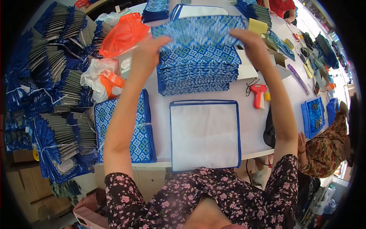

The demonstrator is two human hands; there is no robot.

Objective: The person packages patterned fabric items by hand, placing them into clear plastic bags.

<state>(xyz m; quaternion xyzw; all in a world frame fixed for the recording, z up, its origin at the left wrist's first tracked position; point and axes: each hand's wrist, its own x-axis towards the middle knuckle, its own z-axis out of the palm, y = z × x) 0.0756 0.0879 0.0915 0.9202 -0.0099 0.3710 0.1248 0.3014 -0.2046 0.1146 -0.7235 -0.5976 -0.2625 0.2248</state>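
Above the far stack (198, 70), both hands hold a blue patterned bag (198, 31) stretched flat between them. Left hand (146, 51) grips its left edge, fingers clenched on the fabric, thumb toward the middle. Right hand (253, 44) grips the right edge, fingers curled over the top; fingertips are hidden behind the bag. The bag is motion-blurred, its pattern hard to read. It hides the stack's back edge and part of a white-faced piece (198, 10) farther back.

On the near table (253, 122) a white panel (205, 133) with blue trim lies flat, its near edge hanging over the table rim. A second stack (139, 133) sits left of it, partly covered by the left forearm. An orange plastic bag (122, 34) lies just left of the left hand, half over other things. A red tagging gun (258, 94) lies right of the far stack, close to the right forearm. A dark object at the right table edge is mostly hidden by that arm; cannot tell what it is.

Open room: bare table between panel and far stack, and around the gun. Left of the table, bundled blue bags (49, 76) crowd the space. At right, another person in a patterned sleeve (324, 147) is cut off by the frame rim.
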